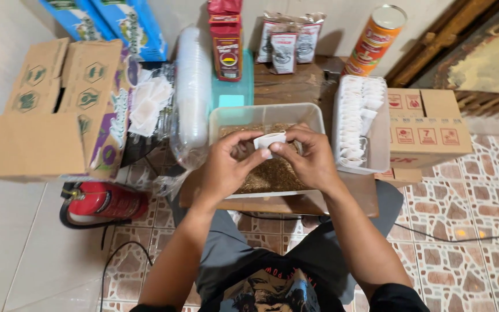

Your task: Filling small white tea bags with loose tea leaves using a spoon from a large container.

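Evidently both hands meet over the clear plastic tub (pixel 264 112) of brown loose granules so that anything spilled drops back in: the left hand (pixel 226 164) and the right hand (pixel 313 159) each pinch one side of a small white paper sachet (pixel 271 140), fingers closed on it, holding it just above the granules. Ready-cut white sachets stand packed in an open box (pixel 360 121) just right of the tub on the small wooden worktop (pixel 295 203), within easy reach of the right hand.

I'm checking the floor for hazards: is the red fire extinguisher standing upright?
No, the red fire extinguisher lies on its side on the tiled floor, below the open cardboard box.
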